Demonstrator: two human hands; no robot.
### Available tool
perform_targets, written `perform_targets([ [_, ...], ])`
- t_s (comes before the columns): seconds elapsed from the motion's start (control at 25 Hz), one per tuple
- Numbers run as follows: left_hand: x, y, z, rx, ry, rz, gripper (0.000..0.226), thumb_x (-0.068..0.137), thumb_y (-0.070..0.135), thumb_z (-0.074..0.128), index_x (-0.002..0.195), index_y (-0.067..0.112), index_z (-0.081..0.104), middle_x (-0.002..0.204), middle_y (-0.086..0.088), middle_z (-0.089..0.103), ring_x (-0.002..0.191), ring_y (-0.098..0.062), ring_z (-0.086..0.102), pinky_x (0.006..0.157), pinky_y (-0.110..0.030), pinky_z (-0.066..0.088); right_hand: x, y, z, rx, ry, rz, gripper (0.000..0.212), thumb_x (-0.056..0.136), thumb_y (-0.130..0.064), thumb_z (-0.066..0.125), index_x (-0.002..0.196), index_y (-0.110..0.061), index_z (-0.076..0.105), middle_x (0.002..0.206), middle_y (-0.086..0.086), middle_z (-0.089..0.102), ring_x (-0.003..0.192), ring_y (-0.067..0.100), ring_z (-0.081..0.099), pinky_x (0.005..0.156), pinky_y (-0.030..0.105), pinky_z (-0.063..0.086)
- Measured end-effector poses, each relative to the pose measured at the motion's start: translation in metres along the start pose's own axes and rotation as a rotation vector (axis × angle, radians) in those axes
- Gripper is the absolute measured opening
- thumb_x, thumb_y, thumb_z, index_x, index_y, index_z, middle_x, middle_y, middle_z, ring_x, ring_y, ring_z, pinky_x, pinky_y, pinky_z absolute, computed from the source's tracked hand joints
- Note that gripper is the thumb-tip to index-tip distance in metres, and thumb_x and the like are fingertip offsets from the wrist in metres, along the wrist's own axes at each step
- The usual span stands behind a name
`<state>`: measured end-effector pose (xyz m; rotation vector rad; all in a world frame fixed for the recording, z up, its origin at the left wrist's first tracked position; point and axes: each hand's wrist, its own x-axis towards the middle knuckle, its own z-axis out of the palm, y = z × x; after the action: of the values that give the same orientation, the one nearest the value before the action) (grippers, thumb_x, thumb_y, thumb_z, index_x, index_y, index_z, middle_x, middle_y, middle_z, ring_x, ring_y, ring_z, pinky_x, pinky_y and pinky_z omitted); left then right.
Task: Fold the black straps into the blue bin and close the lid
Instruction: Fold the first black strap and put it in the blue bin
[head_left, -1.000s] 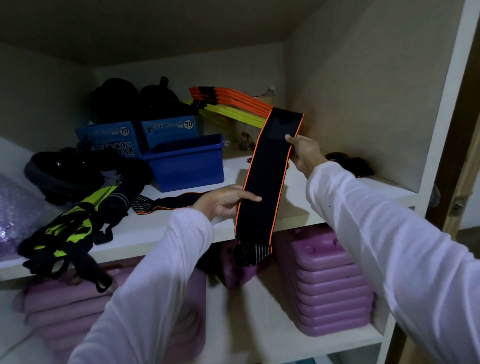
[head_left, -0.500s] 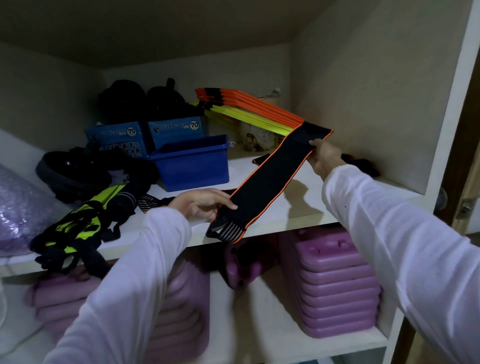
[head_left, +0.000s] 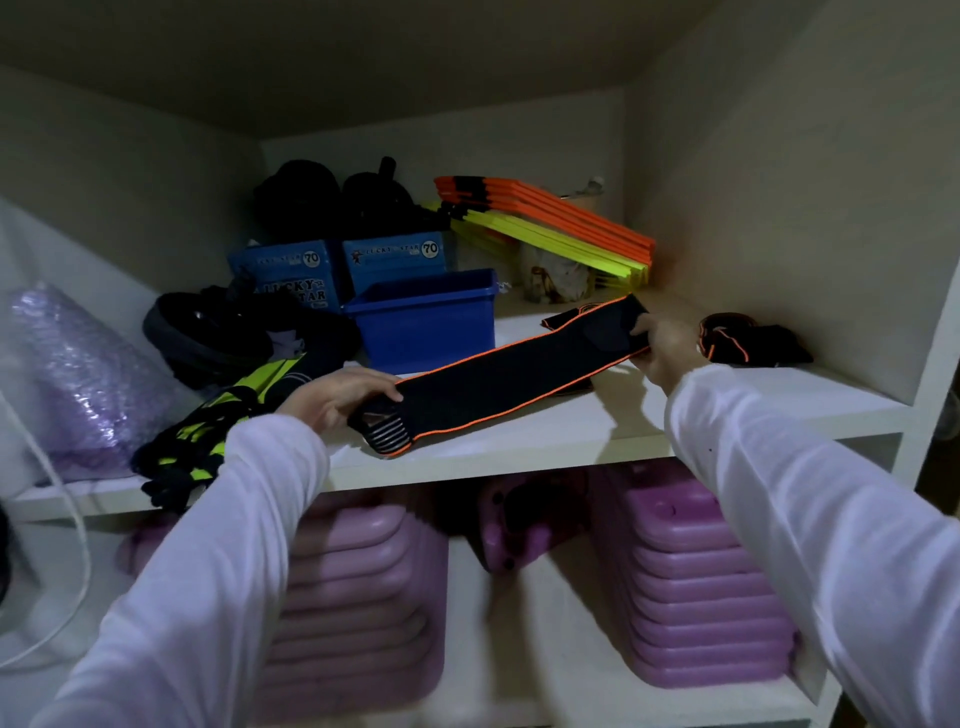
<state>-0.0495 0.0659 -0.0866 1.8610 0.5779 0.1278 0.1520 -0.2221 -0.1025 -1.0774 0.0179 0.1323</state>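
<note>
A long black strap with orange edging lies stretched across the white shelf, in front of the open blue bin. My left hand holds its striped near end at the shelf's front edge. Its far end is gripped by my right hand. Another black and orange strap lies bunched at the right, by the side wall. A further strap end shows behind the stretched one.
Two blue "Lucky Star" boxes stand behind the bin. Black gear and a yellow-black bundle crowd the left. Orange and yellow flat bars lean at the back. Purple stacked blocks fill the lower shelf.
The strap hung upright between my hands a second ago. Both hands have lowered it and spread apart, and it now lies flat along the shelf.
</note>
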Motion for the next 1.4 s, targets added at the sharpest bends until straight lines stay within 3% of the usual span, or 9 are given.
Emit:
perform_targets([
  [0.2,-0.006,-0.014,-0.025,0.086,0.157,-0.007,0.02,0.079,-0.008,0.057,0.081,0.01,0.067,0.078,-0.011,0.064,0.065,-0.022,0.06,0.054,-0.021,0.053,-0.012,0.019,0.005,-0.439,-0.165,-0.083,0.038,0.073,0.014,0.048,0.054,-0.014,0.031,0.06,0.005,0.032,0.054,0.02,0.034,0.05,0.026,0.031],
  [0.4,-0.001,-0.023,-0.024,0.351,0.294,-0.002,0.027,0.08,-0.013,0.055,0.062,0.007,0.06,0.051,-0.002,0.058,0.033,-0.003,0.054,0.035,-0.008,0.04,-0.031,0.033,0.012,-1.017,-0.234,-0.057,0.018,0.072,0.001,0.057,0.073,-0.012,0.045,0.072,0.007,0.044,0.064,0.021,0.044,0.046,0.021,0.033],
  [0.48,0.008,-0.028,-0.022,0.512,0.355,0.012,0.023,0.08,-0.01,0.057,0.063,0.003,0.063,0.056,-0.005,0.063,0.047,-0.002,0.062,0.053,-0.011,0.049,-0.039,0.037,0.016,-1.189,-0.238,-0.035,0.012,0.07,-0.003,0.059,0.077,-0.007,0.05,0.076,0.01,0.05,0.07,0.023,0.048,0.054,0.023,0.037],
  [0.6,0.015,-0.037,-0.02,0.706,0.478,0.017,0.016,0.083,0.004,0.054,0.082,0.01,0.069,0.1,-0.013,0.07,0.1,-0.027,0.062,0.094,-0.033,0.048,-0.051,0.037,0.019,-1.356,-0.199,-0.007,0.016,0.075,-0.005,0.058,0.089,-0.005,0.049,0.083,0.009,0.052,0.083,0.025,0.049,0.062,0.025,0.038],
  [0.68,0.013,-0.042,-0.013,0.816,0.506,0.025,0.02,0.084,0.01,0.053,0.093,0.013,0.069,0.114,-0.011,0.064,0.113,-0.032,0.054,0.102,-0.041,0.041,-0.057,0.034,0.02,-1.434,-0.169,-0.005,0.018,0.078,-0.007,0.057,0.093,-0.006,0.048,0.095,0.01,0.054,0.09,0.027,0.051,0.066,0.024,0.039],
  [0.76,0.01,-0.044,-0.005,0.953,0.538,0.032,0.023,0.087,0.015,0.054,0.106,0.016,0.067,0.125,-0.012,0.052,0.124,-0.032,0.043,0.105,-0.044,0.033,-0.06,0.036,0.021,-1.513,-0.136,-0.022,0.028,0.079,-0.013,0.057,0.106,-0.008,0.05,0.117,0.014,0.052,0.109,0.031,0.051,0.084,0.029,0.043],
  [0.88,0.002,-0.04,0.008,1.071,0.576,0.106,0.026,0.089,0.021,0.051,0.11,0.019,0.067,0.127,-0.013,0.051,0.125,-0.031,0.042,0.102,-0.043,0.034,-0.065,0.044,0.023,-1.539,-0.131,-0.052,0.049,0.083,-0.024,0.054,0.13,-0.011,0.044,0.136,0.015,0.036,0.128,0.033,0.034,0.105,0.041,0.034],
  [1.08,-0.006,-0.037,0.027,0.971,0.461,0.155,0.027,0.088,0.022,0.052,0.103,0.01,0.071,0.112,-0.012,0.068,0.108,-0.03,0.061,0.084,-0.033,0.048,-0.069,0.053,0.025,-1.502,-0.057,-0.155,0.042,0.089,-0.027,0.053,0.126,-0.009,0.051,0.135,0.015,0.041,0.127,0.033,0.036,0.103,0.04,0.033],
  [1.4,-0.006,-0.043,0.019,0.887,0.382,0.153,0.026,0.09,0.026,0.056,0.105,0.008,0.07,0.112,-0.012,0.068,0.108,-0.026,0.059,0.078,-0.027,0.042,-0.071,0.06,0.028,-1.497,-0.026,-0.207,0.043,0.088,-0.031,0.059,0.125,-0.009,0.051,0.133,0.016,0.044,0.126,0.033,0.038,0.101,0.04,0.036],
])
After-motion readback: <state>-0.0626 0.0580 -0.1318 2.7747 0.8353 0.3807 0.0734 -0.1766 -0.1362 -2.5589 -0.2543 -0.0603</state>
